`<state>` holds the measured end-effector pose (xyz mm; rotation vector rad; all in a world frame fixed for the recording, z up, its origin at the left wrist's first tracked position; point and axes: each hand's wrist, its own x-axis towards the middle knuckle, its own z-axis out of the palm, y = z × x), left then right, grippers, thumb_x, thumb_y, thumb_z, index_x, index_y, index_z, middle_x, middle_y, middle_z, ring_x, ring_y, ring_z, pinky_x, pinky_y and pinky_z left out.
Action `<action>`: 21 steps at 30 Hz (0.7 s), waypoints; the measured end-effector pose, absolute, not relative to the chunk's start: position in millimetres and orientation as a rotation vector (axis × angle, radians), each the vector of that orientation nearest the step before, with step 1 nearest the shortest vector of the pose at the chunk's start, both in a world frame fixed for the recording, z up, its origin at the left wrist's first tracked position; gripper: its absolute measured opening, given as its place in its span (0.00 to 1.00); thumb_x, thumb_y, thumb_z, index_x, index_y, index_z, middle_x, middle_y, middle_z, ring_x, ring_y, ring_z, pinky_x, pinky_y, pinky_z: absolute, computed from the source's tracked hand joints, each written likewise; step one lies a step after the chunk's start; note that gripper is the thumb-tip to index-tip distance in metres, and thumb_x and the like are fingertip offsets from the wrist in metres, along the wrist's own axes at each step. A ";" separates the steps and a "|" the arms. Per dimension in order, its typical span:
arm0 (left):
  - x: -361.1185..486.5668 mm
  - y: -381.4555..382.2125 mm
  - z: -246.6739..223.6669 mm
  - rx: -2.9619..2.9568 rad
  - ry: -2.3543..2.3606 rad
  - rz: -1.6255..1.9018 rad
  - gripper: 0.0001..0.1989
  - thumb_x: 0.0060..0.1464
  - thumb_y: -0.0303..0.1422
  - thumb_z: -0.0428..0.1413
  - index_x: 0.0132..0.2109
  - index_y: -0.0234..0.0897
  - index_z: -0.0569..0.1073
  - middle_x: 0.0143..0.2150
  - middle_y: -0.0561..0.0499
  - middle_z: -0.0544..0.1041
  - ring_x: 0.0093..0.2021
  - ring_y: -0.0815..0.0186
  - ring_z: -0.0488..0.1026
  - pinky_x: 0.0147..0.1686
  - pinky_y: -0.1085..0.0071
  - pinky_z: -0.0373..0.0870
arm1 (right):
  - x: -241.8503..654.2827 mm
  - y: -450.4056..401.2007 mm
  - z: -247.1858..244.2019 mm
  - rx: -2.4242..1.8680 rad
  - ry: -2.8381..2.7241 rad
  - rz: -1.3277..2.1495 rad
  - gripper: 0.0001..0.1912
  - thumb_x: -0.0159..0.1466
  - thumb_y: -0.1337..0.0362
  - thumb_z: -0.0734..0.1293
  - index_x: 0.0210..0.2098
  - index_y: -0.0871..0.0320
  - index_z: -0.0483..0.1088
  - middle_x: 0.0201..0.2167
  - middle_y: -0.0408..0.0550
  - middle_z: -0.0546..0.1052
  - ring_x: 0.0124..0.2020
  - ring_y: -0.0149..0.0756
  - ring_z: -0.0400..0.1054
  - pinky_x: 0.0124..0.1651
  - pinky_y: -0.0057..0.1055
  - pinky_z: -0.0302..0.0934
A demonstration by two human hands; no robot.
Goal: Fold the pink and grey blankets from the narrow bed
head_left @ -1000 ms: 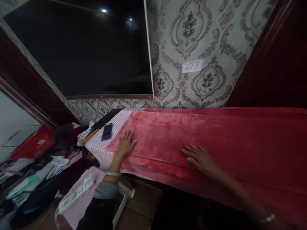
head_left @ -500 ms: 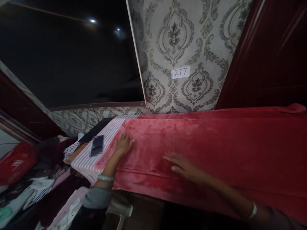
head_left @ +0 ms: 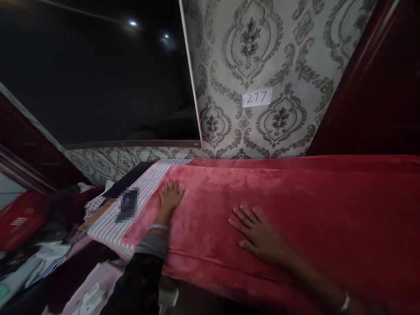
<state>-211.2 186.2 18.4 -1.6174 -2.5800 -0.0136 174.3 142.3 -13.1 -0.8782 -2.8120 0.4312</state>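
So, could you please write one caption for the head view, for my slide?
Left hand and right hand spread on a red blanket, which overlaps striped cloth.

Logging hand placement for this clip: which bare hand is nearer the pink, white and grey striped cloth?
The left hand, spread on the red plush blanket beside the striped cloth. The right hand is farther along the blanket, away from those stripes.

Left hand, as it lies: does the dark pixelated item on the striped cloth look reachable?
Probably yes. The left hand lies open on the red blanket, close by, and nothing visible stands between it and the dark pixelated item on the striped cloth.
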 end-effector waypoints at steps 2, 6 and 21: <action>-210.1 186.9 19.5 -1.617 -2.573 -0.006 0.32 0.68 0.48 0.38 0.74 0.43 0.55 0.77 0.43 0.51 0.76 0.47 0.48 0.68 0.38 0.50 | 168.0 134.3 -5.8 -0.787 -2.848 0.573 0.36 0.73 0.45 0.60 0.75 0.46 0.46 0.76 0.53 0.40 0.76 0.57 0.31 0.72 0.66 0.31; -210.4 189.8 17.2 -1.602 -2.562 -0.026 0.32 0.68 0.49 0.38 0.74 0.46 0.55 0.77 0.44 0.52 0.76 0.47 0.48 0.68 0.39 0.52 | 155.1 98.5 8.5 -0.432 -2.869 0.903 0.39 0.69 0.46 0.66 0.75 0.42 0.47 0.76 0.50 0.39 0.76 0.55 0.30 0.73 0.62 0.30; -201.2 254.0 61.4 -1.767 -2.513 -0.031 0.33 0.68 0.46 0.38 0.75 0.40 0.51 0.78 0.43 0.46 0.77 0.49 0.41 0.70 0.38 0.45 | 101.4 131.0 42.9 -0.343 -2.809 0.788 0.37 0.71 0.43 0.63 0.74 0.41 0.49 0.76 0.45 0.42 0.76 0.52 0.29 0.74 0.61 0.26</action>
